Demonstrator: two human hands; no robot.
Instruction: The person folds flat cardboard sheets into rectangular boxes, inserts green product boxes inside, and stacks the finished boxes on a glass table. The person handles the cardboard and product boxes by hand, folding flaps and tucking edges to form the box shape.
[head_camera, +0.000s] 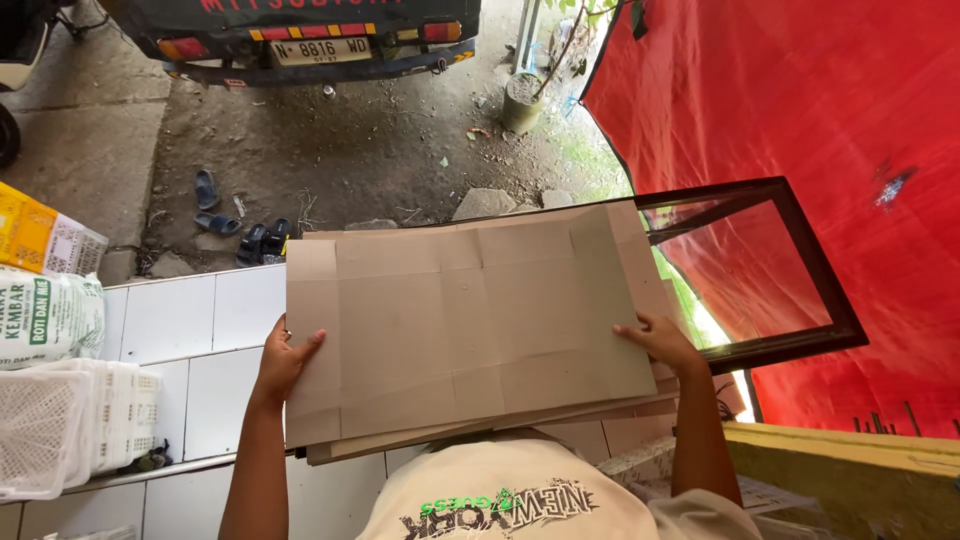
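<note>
While the person looked down over their own chest, both bare hands held a stack of flattened brown cardboard sheets (470, 325) level in front of the body, above a white tiled floor (200, 330). The left hand (283, 362) gripped the stack's left edge, thumb lying across the top sheet and the other fingers hidden beneath it. The right hand (662, 342) closed on the right edge in the same way, thumb and part of the fingers on top, the rest tucked under. The top sheet showed fold creases, and the lower sheets stuck out slightly past it along the near edge and at the right side. Just beyond the stack's right end stood a dark-framed glass panel (790, 270), tilted, with a red tarpaulin (800, 100) behind and showing through it. To the left lay white plastic baskets (70, 420) and a printed white sack (45, 315) on the tiles. Farther off, on the bare ground, several dark sandals (240, 225) sat near the tile edge, and the rear of a vehicle (310, 40) was parked at the top of the view.
</note>
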